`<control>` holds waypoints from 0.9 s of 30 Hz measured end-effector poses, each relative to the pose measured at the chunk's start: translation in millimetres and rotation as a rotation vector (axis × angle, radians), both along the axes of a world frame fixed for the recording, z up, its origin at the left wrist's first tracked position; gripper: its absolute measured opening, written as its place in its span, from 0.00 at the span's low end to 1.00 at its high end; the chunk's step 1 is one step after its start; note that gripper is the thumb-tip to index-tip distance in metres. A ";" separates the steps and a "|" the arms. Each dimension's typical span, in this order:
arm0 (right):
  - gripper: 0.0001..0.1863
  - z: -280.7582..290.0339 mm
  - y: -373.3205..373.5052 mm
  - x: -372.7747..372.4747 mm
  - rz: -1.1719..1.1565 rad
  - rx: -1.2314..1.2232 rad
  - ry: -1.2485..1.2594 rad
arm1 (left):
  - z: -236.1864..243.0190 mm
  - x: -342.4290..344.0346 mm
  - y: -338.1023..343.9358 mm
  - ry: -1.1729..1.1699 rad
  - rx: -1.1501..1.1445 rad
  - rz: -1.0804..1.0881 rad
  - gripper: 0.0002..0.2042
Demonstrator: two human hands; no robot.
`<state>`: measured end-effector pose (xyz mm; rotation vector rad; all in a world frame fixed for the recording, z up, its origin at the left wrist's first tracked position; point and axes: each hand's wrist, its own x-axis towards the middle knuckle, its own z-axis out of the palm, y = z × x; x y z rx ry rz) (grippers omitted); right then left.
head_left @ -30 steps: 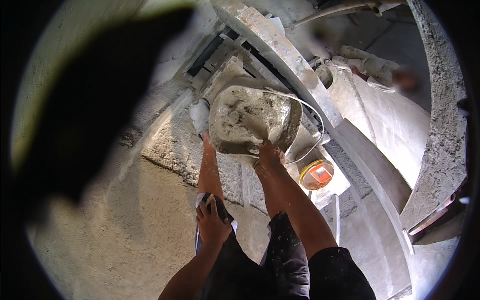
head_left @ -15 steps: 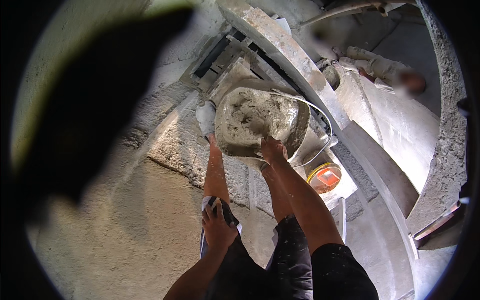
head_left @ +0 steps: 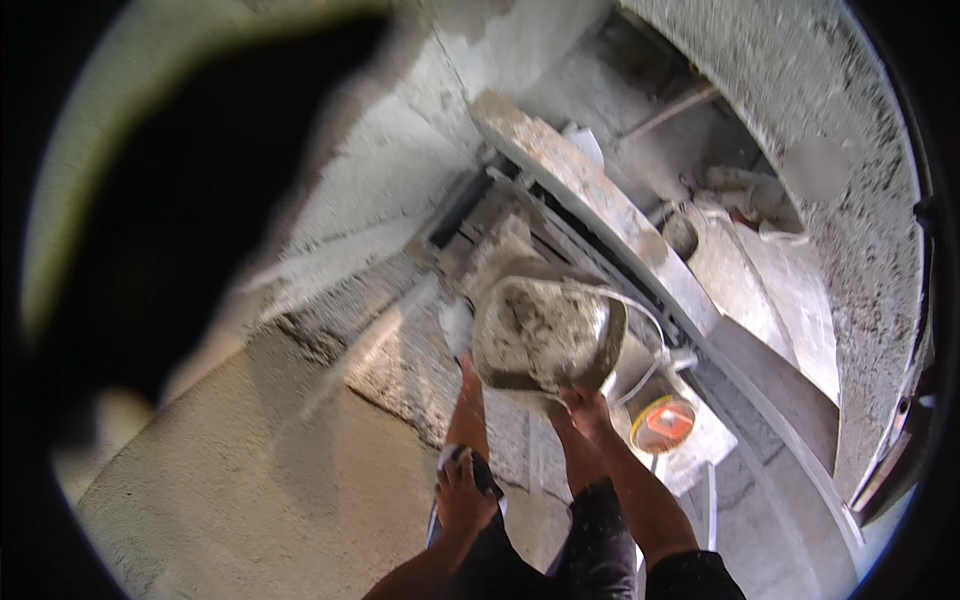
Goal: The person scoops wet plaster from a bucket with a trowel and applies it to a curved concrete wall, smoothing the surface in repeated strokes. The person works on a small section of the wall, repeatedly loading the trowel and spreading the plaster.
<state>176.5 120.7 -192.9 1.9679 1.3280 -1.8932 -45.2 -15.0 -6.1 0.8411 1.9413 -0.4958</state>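
A bucket (head_left: 488,372) holds wet grey mortar (head_left: 540,325), its surface lumpy and partly shiny. My right hand (head_left: 588,405) is closed at the bucket's near rim, over the edge of the mortar. What its fingers grip is hidden; I cannot tell whether it is the rim or a tool. My left hand (head_left: 464,500) lies on my left knee with its fingers spread and holds nothing. The bucket's pale handle (head_left: 655,325) hangs to its right side. My feet stand on either side of the bucket's near part; the left shoe (head_left: 457,325) shows beside it.
To the right of the bucket sits a round yellow-rimmed container (head_left: 663,425) with an orange-red patch. A long concrete ledge (head_left: 610,210) runs diagonally behind. Below it, another person (head_left: 755,200) is beside a round vessel (head_left: 681,235). A blurred dark shape covers the left.
The whole view has shifted, so the bucket and my legs appear lower and slightly right. My right hand stays at the bucket's near rim; my left hand stays on the knee.
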 end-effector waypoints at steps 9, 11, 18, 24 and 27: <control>0.11 123.5 90.2 -144.0 -0.492 -0.124 0.471 | 16.7 -45.3 27.8 0.025 0.182 -0.087 0.40; 0.13 126.8 124.6 -193.7 -0.611 -0.070 0.564 | 19.3 -59.2 34.4 0.018 0.198 -0.075 0.40; 0.12 104.5 280.5 -354.0 -0.959 0.076 0.812 | 20.7 -112.8 50.6 -0.015 0.134 -0.004 0.37; 0.06 69.3 367.6 -420.3 -1.187 0.390 0.869 | 24.6 -140.7 60.2 -0.040 0.125 0.078 0.38; 0.11 51.2 389.1 -449.8 -1.302 0.635 0.808 | 39.0 -149.6 74.5 -0.098 0.263 0.266 0.33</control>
